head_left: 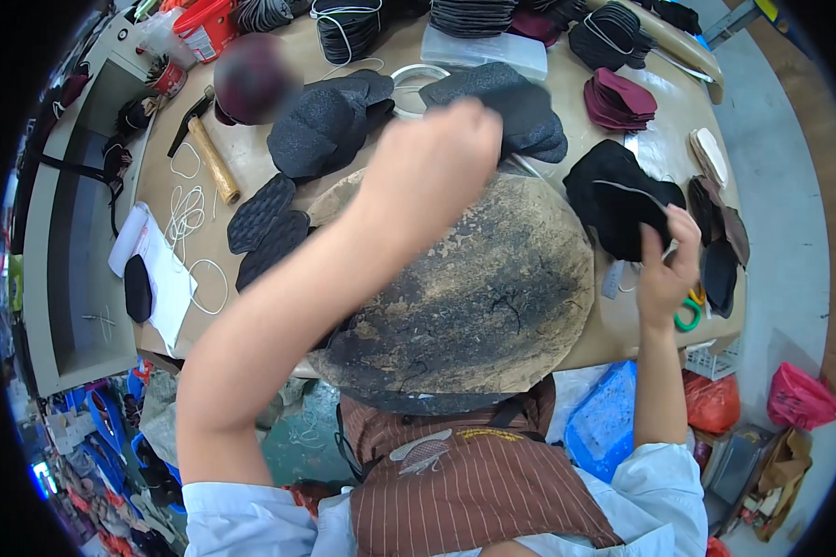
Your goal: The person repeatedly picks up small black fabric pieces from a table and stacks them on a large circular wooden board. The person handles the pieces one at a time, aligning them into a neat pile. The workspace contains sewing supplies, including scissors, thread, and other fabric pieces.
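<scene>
Closed in a fist, my left hand (pixel 437 162) is raised over the far edge of a large round worn block (pixel 464 288). A smooth dark grey sole-shaped piece (pixel 522 113), blurred, shows just beyond its knuckles and seems to be held in it. Behind that piece lies a pile of speckled dark grey pieces (pixel 543 139). At the right, my right hand (pixel 671 269) has thumb and fingers apart, at the edge of a pile of black fabric pieces (pixel 618 200). Whether the fingertips touch the pile I cannot tell.
Another grey pile (pixel 316 130) and quilted dark pieces (pixel 260 213) lie left of the block. A hammer (pixel 212 158), white cord (pixel 186 218) and a red bucket (pixel 204 28) are farther left. Maroon pieces (pixel 618 97) lie far right; green-handled scissors (pixel 687 316) are below my right hand.
</scene>
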